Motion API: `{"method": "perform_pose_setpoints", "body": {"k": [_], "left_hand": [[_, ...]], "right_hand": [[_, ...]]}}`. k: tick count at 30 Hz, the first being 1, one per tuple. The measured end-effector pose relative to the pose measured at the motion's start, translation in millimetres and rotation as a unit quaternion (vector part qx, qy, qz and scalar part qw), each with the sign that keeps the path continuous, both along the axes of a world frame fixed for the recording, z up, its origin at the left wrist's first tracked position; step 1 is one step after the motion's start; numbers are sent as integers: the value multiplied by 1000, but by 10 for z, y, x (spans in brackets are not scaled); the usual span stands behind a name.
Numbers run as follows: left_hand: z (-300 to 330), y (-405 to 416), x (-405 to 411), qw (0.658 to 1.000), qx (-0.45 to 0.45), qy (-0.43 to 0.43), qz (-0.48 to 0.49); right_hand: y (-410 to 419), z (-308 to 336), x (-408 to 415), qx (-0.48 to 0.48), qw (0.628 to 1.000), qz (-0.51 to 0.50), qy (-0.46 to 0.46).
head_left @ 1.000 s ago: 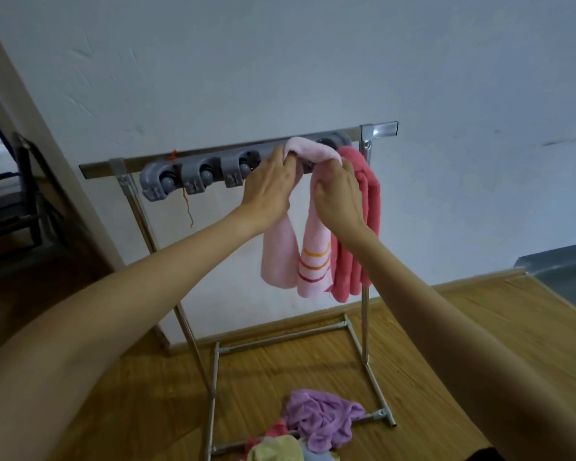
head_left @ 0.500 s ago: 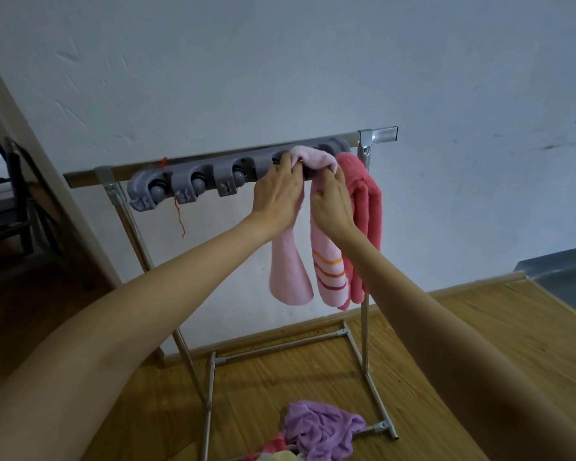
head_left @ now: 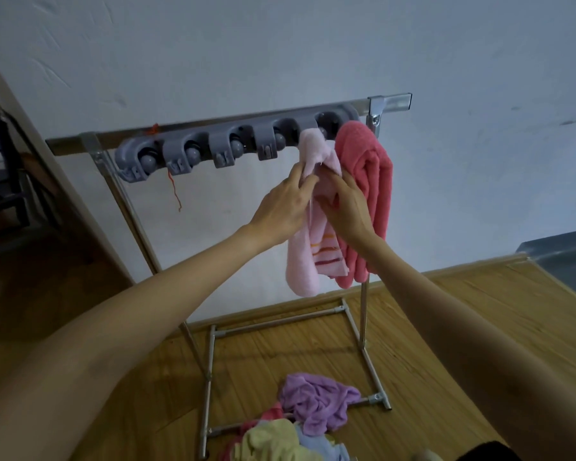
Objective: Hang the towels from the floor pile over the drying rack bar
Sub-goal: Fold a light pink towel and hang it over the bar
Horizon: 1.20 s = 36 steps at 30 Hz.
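A light pink towel [head_left: 305, 261] with orange stripes hangs over the drying rack bar [head_left: 187, 126], near its right end. Both hands are on its upper part, a little below the bar. My left hand [head_left: 285, 207] pinches the towel's left edge. My right hand [head_left: 348, 207] holds the front fold from the right. A darker pink towel [head_left: 368, 181] hangs on the bar just right of it. The floor pile [head_left: 300, 424] lies at the rack's foot, with a purple towel [head_left: 316, 402] on top and yellow, blue and pink pieces beside it.
A grey plastic holder strip [head_left: 213, 148] with several clips is fixed along the bar left of the towels. The rack's metal legs [head_left: 363, 331] stand on a wooden floor [head_left: 446, 327] against a pale wall. A dark doorway [head_left: 7, 181] opens at the left.
Both hands have slid down from the top of the bar onto the hanging part of the light pink towel. The view has tilted down, showing more of the floor pile.
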<state>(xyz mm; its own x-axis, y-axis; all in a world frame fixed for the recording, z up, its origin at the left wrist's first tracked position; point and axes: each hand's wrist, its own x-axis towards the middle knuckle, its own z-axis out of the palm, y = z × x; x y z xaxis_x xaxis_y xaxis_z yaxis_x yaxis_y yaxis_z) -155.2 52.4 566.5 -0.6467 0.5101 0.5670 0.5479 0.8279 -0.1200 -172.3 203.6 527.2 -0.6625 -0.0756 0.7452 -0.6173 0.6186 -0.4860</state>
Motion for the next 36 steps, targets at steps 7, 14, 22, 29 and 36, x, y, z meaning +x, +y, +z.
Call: {"method": "perform_pose_setpoints", "body": {"k": [7,14,22,29,36], "left_hand": [[-542,-100,148,975,199,-81,-49],[-1068,4,103,937,234,-229,120],[-1105,-415,17,902,339,-200,176],[-1185,-569,69,910,339,-190,143],[-1415,-301,145,906,344,-202,140]], "right_hand": [[42,-148,75,-149,989,-6,2],[32,-302,32,-114,989,-50,-85],[-206,-320,287,-157,970,49,-180],[-265,-477,239,-168,965,-15,-203],[-204,-753,246,-117,943,-18,-312]]}}
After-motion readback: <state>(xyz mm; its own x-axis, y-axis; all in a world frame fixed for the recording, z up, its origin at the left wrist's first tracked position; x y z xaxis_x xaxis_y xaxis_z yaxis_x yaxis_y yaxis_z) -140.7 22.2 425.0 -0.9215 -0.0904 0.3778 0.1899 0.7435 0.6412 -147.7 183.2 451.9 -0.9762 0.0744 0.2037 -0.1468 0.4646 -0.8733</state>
